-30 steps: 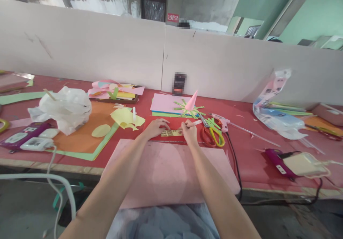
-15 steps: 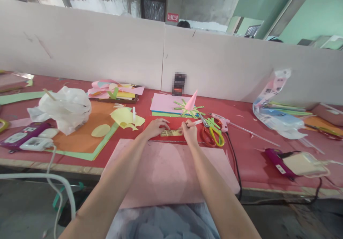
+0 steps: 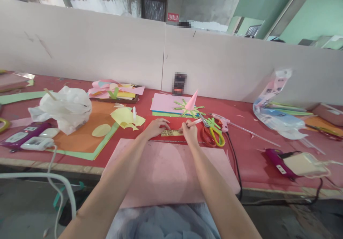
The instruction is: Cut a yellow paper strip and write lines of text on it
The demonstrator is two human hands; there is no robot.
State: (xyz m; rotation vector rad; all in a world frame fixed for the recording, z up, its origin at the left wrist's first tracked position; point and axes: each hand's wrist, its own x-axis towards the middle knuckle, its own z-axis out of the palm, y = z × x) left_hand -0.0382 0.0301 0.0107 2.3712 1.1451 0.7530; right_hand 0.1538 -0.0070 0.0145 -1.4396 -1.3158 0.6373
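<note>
The right hand (image 3: 190, 132) grips a pen (image 3: 197, 122) at a yellow strip (image 3: 171, 133) bearing rows of dark writing, while the left hand (image 3: 156, 128) rests by the strip's left end. Red-and-yellow scissors (image 3: 212, 133) and a pink glue gun (image 3: 224, 123) lie to the right on the red surface (image 3: 249, 157); beyond, a pink cone (image 3: 192, 102) stands amid green strips (image 3: 198, 107).

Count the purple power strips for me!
2. The left strip is near the white plastic bag; the right strip is across on the other side of the table. More could be hidden.

Red-covered table (image 3: 252, 157); white panel partition (image 3: 107, 49) stands behind; beyond: patchy grey wall (image 3: 209, 3), dark doorway (image 3: 153, 8), pale green wall (image 3: 318, 14).
</note>
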